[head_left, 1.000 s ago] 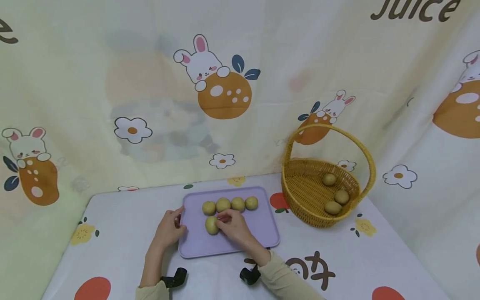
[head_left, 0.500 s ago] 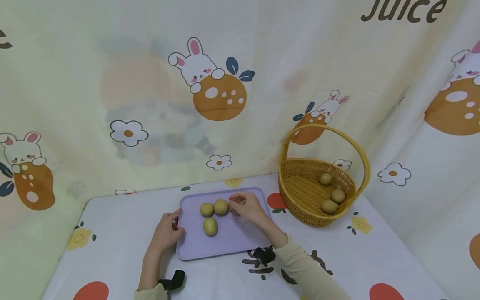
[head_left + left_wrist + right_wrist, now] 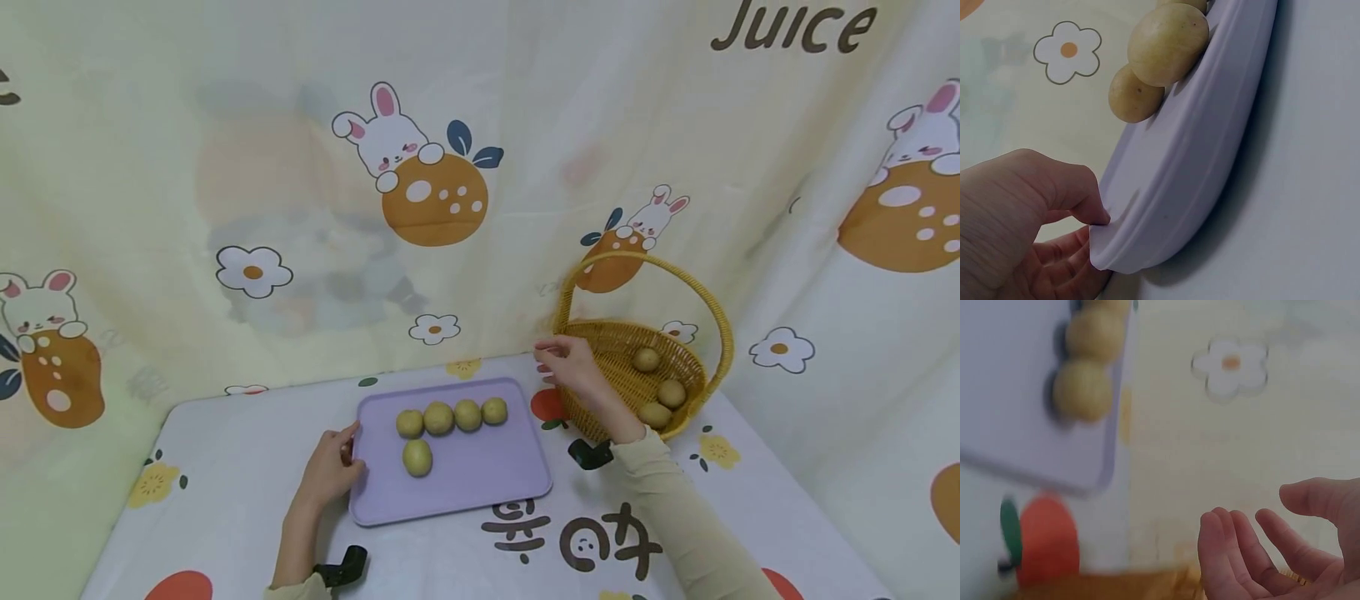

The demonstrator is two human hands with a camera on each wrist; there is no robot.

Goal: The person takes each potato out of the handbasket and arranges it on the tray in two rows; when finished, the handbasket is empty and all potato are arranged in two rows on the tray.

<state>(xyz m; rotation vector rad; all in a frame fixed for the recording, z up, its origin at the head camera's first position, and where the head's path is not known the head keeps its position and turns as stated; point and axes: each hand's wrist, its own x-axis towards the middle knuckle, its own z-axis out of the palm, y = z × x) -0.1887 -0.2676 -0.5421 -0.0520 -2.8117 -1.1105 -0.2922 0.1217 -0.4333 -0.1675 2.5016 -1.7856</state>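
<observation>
A lavender tray lies on the table with several potatoes in a row along its back half. One more potato sits in front of that row's left end. My left hand pinches the tray's left edge; in the left wrist view the thumb lies on top of the rim and the fingers are underneath. My right hand hangs at the left side of the wicker basket, holding nothing. The right wrist view shows its fingers loosely bent and apart from the thumb.
Inside the basket, toward its right side, lie three potatoes. Its tall arched handle rises over it. A printed curtain hangs behind the table, which has a patterned white cloth.
My right hand has gone from the front potato, past the back row, to the basket's left side. The potatoes on the tray look unmoved. My left hand stays on the tray's edge.
</observation>
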